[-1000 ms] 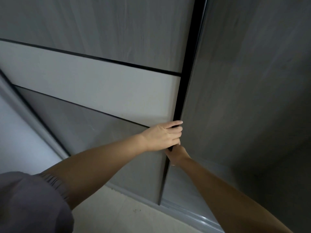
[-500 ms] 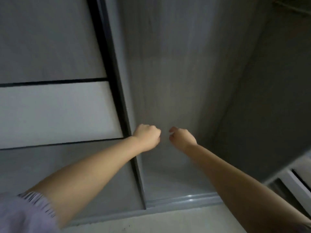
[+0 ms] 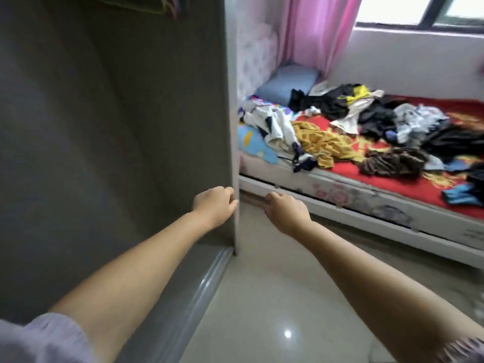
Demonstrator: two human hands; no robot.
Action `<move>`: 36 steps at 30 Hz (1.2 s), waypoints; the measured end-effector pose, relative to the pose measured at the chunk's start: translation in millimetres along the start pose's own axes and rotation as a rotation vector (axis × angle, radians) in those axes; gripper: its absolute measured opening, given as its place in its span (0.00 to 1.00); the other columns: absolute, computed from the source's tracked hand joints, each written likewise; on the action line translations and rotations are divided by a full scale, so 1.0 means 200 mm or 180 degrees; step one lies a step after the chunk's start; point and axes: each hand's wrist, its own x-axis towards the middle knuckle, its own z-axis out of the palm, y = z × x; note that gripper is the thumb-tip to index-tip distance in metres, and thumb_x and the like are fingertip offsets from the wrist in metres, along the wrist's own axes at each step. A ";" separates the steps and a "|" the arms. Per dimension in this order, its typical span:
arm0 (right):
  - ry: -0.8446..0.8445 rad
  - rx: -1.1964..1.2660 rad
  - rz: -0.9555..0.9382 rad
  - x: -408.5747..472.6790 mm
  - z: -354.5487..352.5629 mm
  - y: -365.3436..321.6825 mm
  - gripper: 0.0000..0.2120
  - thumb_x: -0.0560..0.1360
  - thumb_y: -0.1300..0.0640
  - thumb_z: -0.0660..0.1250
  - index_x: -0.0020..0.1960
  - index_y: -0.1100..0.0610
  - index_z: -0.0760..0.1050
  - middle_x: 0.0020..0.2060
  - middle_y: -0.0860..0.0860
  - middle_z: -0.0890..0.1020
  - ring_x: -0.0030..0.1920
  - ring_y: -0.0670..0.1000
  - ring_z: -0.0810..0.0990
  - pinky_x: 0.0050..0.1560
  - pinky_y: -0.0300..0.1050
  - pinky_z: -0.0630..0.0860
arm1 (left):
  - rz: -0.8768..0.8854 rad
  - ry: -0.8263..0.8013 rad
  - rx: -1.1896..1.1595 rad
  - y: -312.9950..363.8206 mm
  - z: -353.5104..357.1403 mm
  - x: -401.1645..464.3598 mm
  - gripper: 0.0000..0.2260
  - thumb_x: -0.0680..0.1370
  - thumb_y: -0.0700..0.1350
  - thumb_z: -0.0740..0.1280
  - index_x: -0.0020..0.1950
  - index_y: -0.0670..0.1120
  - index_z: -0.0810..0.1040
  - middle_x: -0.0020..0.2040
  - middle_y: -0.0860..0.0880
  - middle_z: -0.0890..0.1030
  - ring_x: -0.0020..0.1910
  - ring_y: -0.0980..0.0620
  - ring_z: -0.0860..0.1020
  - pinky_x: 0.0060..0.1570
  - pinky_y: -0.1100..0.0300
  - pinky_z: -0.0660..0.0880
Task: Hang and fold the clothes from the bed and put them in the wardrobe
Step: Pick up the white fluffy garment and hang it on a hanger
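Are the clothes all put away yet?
No. The wardrobe stands open, so that part looks done. Both hands, left hand and right hand, hold nothing. The clothes lie in a messy heap on the bed, none folded or hung.

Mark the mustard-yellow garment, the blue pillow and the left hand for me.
mustard-yellow garment (image 3: 320,138), head view, middle of the crumpled cloth
blue pillow (image 3: 288,81), head view, its top face
left hand (image 3: 214,205), head view, back of the hand
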 end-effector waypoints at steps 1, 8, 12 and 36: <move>0.0032 0.0035 0.0203 -0.03 -0.01 0.13 0.15 0.79 0.51 0.56 0.62 0.55 0.72 0.59 0.56 0.78 0.57 0.60 0.77 0.52 0.51 0.73 | 0.0214 -0.0101 0.0003 0.12 0.04 0.07 0.13 0.80 0.54 0.58 0.55 0.48 0.76 0.55 0.48 0.78 0.55 0.44 0.77 0.46 0.56 0.70; 0.0280 0.0245 0.1130 -0.29 -0.12 0.91 0.17 0.81 0.47 0.55 0.64 0.55 0.70 0.60 0.54 0.76 0.59 0.58 0.76 0.53 0.51 0.74 | 0.1254 -0.0358 0.0008 0.98 0.28 0.46 0.14 0.80 0.55 0.59 0.55 0.47 0.76 0.54 0.48 0.80 0.54 0.46 0.77 0.44 0.55 0.70; 0.0503 0.0282 0.1606 -0.48 -0.28 1.33 0.16 0.81 0.49 0.55 0.65 0.55 0.70 0.59 0.54 0.77 0.58 0.57 0.77 0.51 0.50 0.74 | 0.1822 -0.0431 -0.0089 1.54 0.42 0.59 0.14 0.80 0.55 0.58 0.55 0.48 0.76 0.55 0.49 0.79 0.54 0.48 0.77 0.43 0.57 0.70; 0.3546 0.1601 0.5747 -1.79 -0.51 2.23 0.11 0.79 0.57 0.57 0.52 0.57 0.78 0.50 0.55 0.82 0.51 0.57 0.79 0.51 0.52 0.76 | 0.5429 -0.1147 -0.0681 3.61 0.60 0.24 0.14 0.81 0.49 0.58 0.63 0.50 0.75 0.58 0.48 0.76 0.58 0.47 0.74 0.50 0.53 0.72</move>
